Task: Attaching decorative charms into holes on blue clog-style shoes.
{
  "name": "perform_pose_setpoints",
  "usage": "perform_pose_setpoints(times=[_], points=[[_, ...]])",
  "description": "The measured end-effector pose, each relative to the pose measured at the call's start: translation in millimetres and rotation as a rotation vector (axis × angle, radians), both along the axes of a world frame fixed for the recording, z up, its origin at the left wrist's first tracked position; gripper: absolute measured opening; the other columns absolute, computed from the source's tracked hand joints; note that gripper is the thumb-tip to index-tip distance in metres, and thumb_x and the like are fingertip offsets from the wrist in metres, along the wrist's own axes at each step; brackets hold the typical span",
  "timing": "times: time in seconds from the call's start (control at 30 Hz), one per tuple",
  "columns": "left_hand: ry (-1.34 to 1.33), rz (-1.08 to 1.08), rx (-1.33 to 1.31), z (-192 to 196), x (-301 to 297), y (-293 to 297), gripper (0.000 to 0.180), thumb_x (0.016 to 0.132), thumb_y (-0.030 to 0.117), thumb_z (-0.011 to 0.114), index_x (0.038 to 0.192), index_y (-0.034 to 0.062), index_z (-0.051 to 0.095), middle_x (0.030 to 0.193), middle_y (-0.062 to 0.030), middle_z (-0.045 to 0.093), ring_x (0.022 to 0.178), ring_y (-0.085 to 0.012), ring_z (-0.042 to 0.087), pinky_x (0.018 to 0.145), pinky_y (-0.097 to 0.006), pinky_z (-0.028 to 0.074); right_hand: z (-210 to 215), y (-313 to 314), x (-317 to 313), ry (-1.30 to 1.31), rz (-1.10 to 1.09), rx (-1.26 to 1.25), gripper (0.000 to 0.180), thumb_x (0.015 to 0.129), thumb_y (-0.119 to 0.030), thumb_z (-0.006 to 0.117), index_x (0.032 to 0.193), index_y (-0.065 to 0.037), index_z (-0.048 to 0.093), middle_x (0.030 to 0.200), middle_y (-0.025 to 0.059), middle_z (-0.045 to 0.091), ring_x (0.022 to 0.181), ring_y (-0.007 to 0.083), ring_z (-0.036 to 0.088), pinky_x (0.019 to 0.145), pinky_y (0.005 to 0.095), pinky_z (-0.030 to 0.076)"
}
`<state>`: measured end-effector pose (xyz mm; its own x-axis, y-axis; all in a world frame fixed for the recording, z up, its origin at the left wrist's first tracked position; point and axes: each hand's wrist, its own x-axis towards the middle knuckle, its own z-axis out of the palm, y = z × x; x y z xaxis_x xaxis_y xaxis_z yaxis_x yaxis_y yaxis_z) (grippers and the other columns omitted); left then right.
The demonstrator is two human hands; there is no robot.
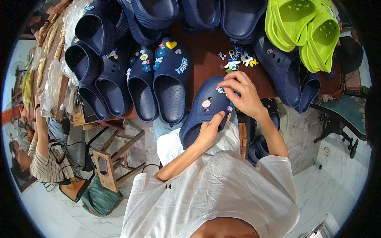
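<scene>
A navy clog (204,95) is tilted across my lap at the table's edge, its toe pointing away. My left hand (209,133) grips it near the opening, thumb on the upper. Bent over the toe, my right hand (243,94) has its fingertips together at a candy-shaped shoe charm (220,90). The right fingers partly hide that charm. A round pink charm (206,104) and several small ones along the right side sit on the upper. Just beyond the toe, a loose pile of charms (234,62) lies on the brown table (202,49).
A navy clog pair with flower charms (170,79) stands left of my hands, with several plain navy clogs (95,35) around it. Lime-green clogs (291,23) rest on navy ones at right. A wooden stool (109,166) and a person in stripes (49,164) are at left.
</scene>
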<state>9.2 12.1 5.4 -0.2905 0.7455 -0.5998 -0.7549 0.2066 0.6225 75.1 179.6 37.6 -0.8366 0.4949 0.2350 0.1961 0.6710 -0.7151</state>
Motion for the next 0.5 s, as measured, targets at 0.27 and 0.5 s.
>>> perform_pose_setpoints(times=[0.27,0.5], points=[[0.081,0.011,0.028,5.4,2.8,2.1,0.020,0.093,0.020,0.056,0.100,0.0010,0.062,0.095,0.0001,0.059,0.084,-0.0079,0.051,0.074,-0.023,0.042,11.8,12.3,-1.6,-0.089,0.093,-0.136,0.016,0.081,-0.019,0.070,0.094,-0.009,0.070,0.101,0.0080,0.056,0.101,0.0268,0.056,0.089,0.0372,0.044],[0.153,-0.089,0.000,9.5,0.9,-0.7,0.022,0.095,0.021,0.055,0.100,0.0002,0.061,0.096,0.0002,0.058,0.084,-0.0085,0.050,0.074,-0.025,0.042,16.1,16.0,-4.2,-0.111,0.144,-0.088,0.013,0.082,-0.018,0.068,0.088,-0.006,0.066,0.099,0.0080,0.055,0.099,0.0266,0.056,0.087,0.0377,0.044]])
